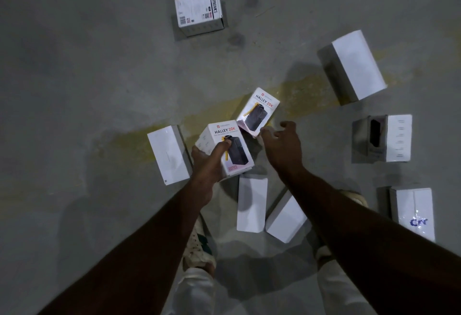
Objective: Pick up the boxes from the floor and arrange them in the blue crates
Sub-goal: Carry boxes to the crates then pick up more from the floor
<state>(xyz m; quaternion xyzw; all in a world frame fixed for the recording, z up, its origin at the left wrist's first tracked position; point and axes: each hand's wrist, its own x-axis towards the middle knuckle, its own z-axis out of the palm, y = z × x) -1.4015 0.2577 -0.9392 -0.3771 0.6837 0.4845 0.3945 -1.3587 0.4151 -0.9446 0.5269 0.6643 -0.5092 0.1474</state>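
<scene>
While my left hand (208,162) grips one printed box (225,147) w/ thumb curled over its front, my right hand (280,145) hovers w/ fingers loosely spread, empty, just beside a tilted 2nd box (257,110); other boxes lie on the floor (87,77) near & far.

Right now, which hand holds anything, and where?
Left hand grips a white printed HALLEY 20K carton round its lower end, thumb across the front. Right hand holds nothing.
</scene>
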